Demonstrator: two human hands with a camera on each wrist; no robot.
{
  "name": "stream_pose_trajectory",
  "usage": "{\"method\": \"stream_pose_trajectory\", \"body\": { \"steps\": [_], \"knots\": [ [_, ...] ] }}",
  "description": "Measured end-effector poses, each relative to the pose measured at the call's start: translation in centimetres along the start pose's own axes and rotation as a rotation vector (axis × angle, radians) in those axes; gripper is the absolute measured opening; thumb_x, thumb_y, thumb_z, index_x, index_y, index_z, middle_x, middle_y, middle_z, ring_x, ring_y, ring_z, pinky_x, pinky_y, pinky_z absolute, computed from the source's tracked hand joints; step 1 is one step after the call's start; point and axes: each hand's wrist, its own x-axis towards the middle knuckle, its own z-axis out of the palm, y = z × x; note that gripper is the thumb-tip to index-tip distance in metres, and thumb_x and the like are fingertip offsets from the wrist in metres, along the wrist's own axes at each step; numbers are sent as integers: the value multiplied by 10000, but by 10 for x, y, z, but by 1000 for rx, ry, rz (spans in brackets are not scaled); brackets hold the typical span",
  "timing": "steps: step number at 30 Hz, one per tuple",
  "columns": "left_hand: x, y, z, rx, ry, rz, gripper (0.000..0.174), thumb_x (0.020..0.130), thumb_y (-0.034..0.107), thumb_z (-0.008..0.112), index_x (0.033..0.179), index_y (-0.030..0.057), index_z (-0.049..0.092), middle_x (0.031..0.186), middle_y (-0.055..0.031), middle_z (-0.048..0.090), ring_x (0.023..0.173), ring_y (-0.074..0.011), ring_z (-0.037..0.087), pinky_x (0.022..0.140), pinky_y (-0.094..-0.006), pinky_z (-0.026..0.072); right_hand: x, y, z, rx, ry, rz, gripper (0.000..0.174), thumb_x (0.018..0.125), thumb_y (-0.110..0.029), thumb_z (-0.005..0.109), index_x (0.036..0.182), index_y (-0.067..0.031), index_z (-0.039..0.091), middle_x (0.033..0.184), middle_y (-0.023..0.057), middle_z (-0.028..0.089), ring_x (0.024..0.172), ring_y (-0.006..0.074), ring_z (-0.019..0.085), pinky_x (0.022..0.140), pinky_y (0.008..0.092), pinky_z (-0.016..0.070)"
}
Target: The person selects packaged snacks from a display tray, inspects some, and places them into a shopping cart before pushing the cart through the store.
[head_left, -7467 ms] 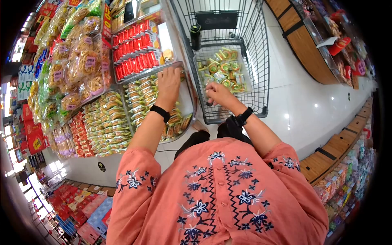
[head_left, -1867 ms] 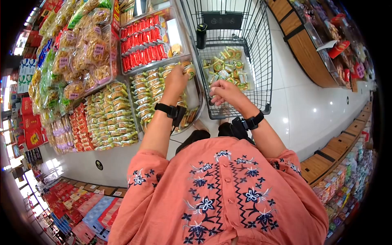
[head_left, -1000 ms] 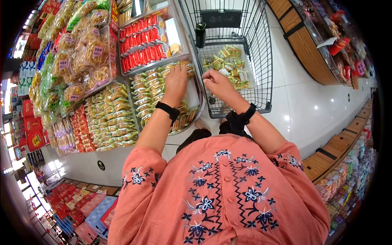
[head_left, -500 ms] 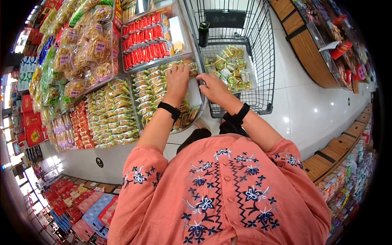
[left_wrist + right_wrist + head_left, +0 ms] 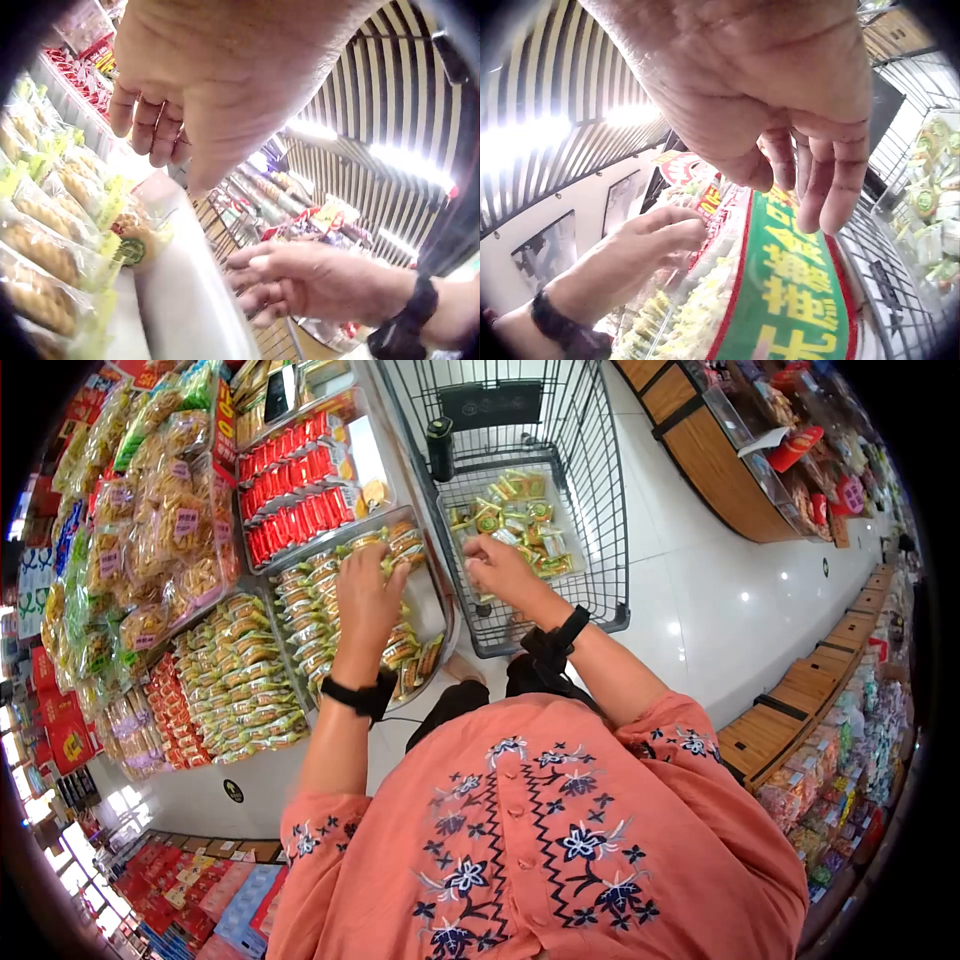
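Clear-wrapped round pastries [image 5: 305, 622] stand in rows in a clear display tray [image 5: 430, 605]. My left hand [image 5: 366, 600] is over the rows near the tray's far side, fingers relaxed and thumb apart; nothing shows in its grasp in the left wrist view. A single wrapped pastry [image 5: 139, 234] lies by the tray's rim below that hand. My right hand [image 5: 503, 572] hovers at the near left side of the shopping cart [image 5: 490, 406], fingers loosely bent with nothing between them in the right wrist view. Similar wrapped pastries [image 5: 522, 520] lie scattered inside the cart.
Red packets [image 5: 300, 520] fill the neighbouring tray, with bagged snacks [image 5: 180, 530] heaped to its left. A dark bottle [image 5: 440, 450] stands in the cart's left corner. A green banner [image 5: 791, 270] runs along the display's side. Wooden shelving [image 5: 720, 455] stands right of the cart.
The view has shifted, moving the scene left. My hands, close together over the tray's edge half a second ago, are now farther apart, the right one back over the cart's side.
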Motion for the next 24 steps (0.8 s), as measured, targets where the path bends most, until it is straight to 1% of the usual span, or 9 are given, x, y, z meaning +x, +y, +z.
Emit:
{"method": "stream_pose_trajectory", "body": {
  "steps": [3,4,9,12,15,16,19,20,24],
  "knots": [
    [-11,14,-6,-341,-44,-256,295,907,135,728,1150,0,630,1049,-155,669,978,-315,639,877,-409,501,3,21,-26,106,-48,219,309,909,-167,610,1160,12,622,922,128,692,775,216,711,643,342,577],
    [-16,28,-14,-489,-100,-397,275,956,145,689,1174,-10,628,1022,-123,673,934,-231,653,831,-349,518,8,42,-36,116,-61,273,307,913,-166,611,1165,10,621,931,128,688,759,205,712,618,331,578],
    [-38,56,-15,-517,-104,-484,260,988,144,662,1199,-4,627,994,-89,692,873,-146,643,772,-300,523,29,133,-80,41,52,602,370,935,-169,616,1240,34,564,1032,163,675,732,224,733,565,340,586],
    [-41,67,-11,-494,-96,-511,240,987,117,658,1192,-4,630,990,-87,688,853,-131,626,772,-294,518,41,171,-102,-10,186,660,394,932,-171,627,1257,40,554,1064,179,679,733,239,737,565,338,583],
    [-38,78,-8,-469,-121,-552,221,986,88,649,1186,-3,630,978,-76,685,850,-131,628,772,-290,516,57,179,-119,-151,136,656,561,915,-130,596,1431,35,449,1108,213,668,806,234,733,561,346,598],
    [-37,80,-5,-475,-126,-567,211,990,83,648,1181,-6,629,972,-69,687,848,-131,627,776,-288,514,62,174,-123,-192,97,679,580,899,-130,620,1429,36,450,1114,252,682,898,315,736,671,415,611],
    [-30,93,4,-525,-124,-653,215,995,99,654,1176,-13,628,970,-70,689,843,-129,623,778,-284,512,81,241,-118,-633,104,422,614,883,-162,658,1428,26,449,1109,279,687,1009,393,699,828,471,579],
    [-28,95,8,-507,-135,-638,232,1001,109,655,1193,-18,619,972,-69,687,851,-129,622,787,-281,510,84,225,-118,-569,78,515,581,872,-195,696,1366,23,482,1130,298,676,1096,446,643,946,494,516],
    [-28,103,25,-508,-175,-673,252,995,92,659,1218,-15,607,970,-69,685,878,-132,634,806,-279,512,95,242,-111,-687,41,583,558,881,-251,731,1307,9,483,1172,285,659,1099,427,652,924,498,536]
  ]
}}
